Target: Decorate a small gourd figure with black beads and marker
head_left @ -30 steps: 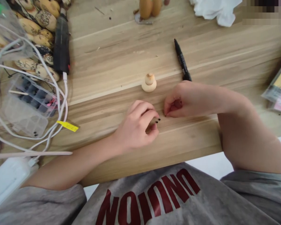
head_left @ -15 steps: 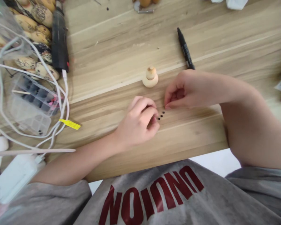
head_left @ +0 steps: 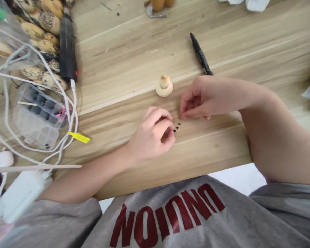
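Observation:
Three small black dots, perhaps beads point(head_left: 177, 127), lie in a short slanted row on the wooden table between my hands. My left hand point(head_left: 152, 134) rests on the table with fingers curled, its thumb and fingertips right beside the lowest dot. Just above the top dot, my right hand point(head_left: 197, 98) has thumb and index finger pinched together. Whatever either pinch may hold is too small or hidden to make out. A small pale gourd-shaped piece point(head_left: 164, 86) with a brownish top stands upright beyond my hands. Beyond my right wrist lies a black marker pen point(head_left: 201, 55).
At the left, white cables point(head_left: 73, 103) loop over a clear compartment box point(head_left: 42, 106) with black and pink bits. A black handheld tool point(head_left: 68, 48) lies beside several decorated gourds point(head_left: 50, 22). White power adapters point(head_left: 23, 196) sit near my left forearm. Brown round pieces point(head_left: 158, 4) are at the far edge.
The view has shifted slightly, so table items appear moved a little. Both hands keep nearly the same pose beside the black dots.

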The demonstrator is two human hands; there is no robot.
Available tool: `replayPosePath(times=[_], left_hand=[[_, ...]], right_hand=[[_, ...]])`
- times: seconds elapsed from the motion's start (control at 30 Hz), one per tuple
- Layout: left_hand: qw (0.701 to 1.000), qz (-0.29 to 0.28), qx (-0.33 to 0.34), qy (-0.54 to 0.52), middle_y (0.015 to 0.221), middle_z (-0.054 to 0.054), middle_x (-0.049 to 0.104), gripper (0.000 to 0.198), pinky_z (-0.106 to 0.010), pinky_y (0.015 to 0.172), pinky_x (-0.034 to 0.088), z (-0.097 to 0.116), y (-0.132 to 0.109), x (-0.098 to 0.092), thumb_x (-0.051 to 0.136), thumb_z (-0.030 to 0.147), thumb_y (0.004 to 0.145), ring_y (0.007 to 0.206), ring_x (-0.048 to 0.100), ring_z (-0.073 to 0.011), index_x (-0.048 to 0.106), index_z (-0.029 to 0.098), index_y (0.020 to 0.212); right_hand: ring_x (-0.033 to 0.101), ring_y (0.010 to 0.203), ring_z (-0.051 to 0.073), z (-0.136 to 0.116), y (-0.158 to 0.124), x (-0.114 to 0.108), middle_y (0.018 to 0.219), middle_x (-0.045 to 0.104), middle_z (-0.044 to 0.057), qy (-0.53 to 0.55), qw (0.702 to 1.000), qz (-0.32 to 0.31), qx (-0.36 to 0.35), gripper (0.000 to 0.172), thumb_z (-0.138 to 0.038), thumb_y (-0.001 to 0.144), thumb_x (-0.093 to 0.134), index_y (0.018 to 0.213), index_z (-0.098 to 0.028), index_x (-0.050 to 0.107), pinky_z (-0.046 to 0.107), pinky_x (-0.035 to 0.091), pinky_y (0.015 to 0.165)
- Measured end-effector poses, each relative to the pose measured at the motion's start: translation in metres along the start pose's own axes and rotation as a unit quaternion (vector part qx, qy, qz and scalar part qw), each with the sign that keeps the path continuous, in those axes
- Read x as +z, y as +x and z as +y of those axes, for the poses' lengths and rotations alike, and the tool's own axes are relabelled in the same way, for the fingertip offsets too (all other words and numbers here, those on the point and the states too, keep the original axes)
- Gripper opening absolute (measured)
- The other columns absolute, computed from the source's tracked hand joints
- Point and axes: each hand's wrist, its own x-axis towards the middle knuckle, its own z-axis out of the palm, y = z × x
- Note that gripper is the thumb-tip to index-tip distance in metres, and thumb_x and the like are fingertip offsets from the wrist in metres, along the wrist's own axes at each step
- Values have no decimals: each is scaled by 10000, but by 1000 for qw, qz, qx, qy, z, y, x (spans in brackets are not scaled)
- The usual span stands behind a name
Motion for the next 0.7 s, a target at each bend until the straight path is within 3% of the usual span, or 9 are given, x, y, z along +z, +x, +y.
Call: replayPosePath(times=[0.7], left_hand=[[1000, 8, 6, -6, 909, -92, 587, 79, -349, 774, 503, -1, 0, 1, 543, 87, 792, 882, 540, -181, 608, 130, 781]], right_hand=[[469, 370, 43, 1, 1, 0, 420, 543, -75, 6, 1000, -11, 14, 98, -166, 743, 573, 722, -156, 668, 188, 368, 468]])
